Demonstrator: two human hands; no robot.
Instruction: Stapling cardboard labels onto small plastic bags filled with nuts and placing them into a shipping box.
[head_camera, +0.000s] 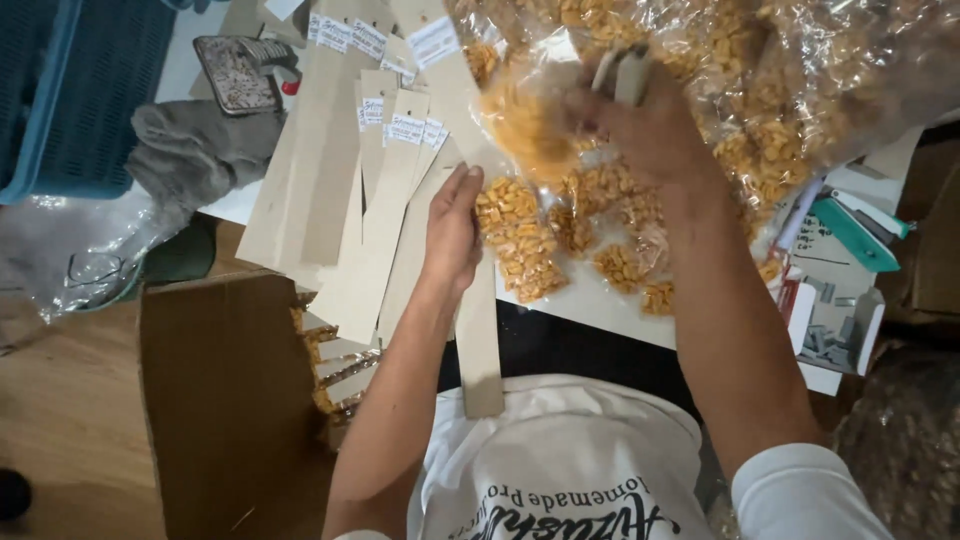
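Over the white table (600, 305), the left hand (452, 232) lay flat with fingers pressed together on a long cardboard strip (478, 340), beside small snack packets (520, 240), while the right hand (650, 125) pinched a clear packet (530, 125) above them.

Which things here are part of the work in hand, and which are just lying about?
In use:
left hand on a long cardboard strip
right hand in the clear bag of yellow snacks
small filled snack packets
labelled strips

Lying about:
grey cloth
blue basket
teal stapler
cardboard box
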